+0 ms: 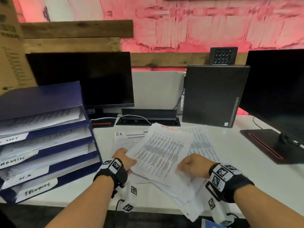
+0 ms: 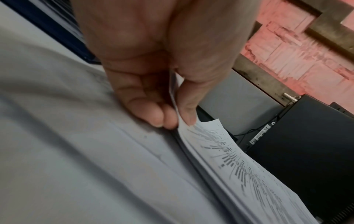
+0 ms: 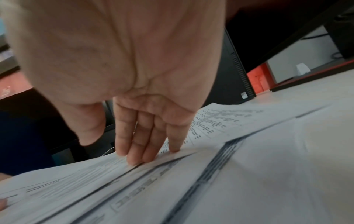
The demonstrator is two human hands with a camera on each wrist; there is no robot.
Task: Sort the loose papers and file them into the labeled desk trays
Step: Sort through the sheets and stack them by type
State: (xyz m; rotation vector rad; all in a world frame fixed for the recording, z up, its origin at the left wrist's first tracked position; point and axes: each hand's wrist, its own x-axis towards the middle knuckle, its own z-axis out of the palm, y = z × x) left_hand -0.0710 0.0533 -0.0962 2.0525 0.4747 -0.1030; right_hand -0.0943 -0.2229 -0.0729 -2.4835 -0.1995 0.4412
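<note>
A fanned stack of printed papers [image 1: 162, 155] lies on the white desk [image 1: 246, 178] in front of me. My left hand [image 1: 125, 158] pinches the left edge of the top sheets [image 2: 220, 151] between thumb and fingertips [image 2: 159, 119]. My right hand [image 1: 190, 165] rests straight fingertips [image 3: 134, 157] on the stack's right side [image 3: 210, 125]. A sheet marked H.R [image 1: 127, 137] pokes out under the stack at the far left. The blue stacked trays [image 1: 41, 99] stand at the left, with labels ADMIN [image 1: 13, 161], H.R [image 1: 25, 178] and SECURITY [image 1: 37, 189]; the top label is cut off.
A dark monitor [image 1: 82, 79] stands behind the trays. A black computer tower [image 1: 213, 96] is behind the papers. A second monitor [image 1: 278, 83] with a flat base [image 1: 266, 145] is at the right. A cable box [image 1: 148, 116] sits at the desk's back.
</note>
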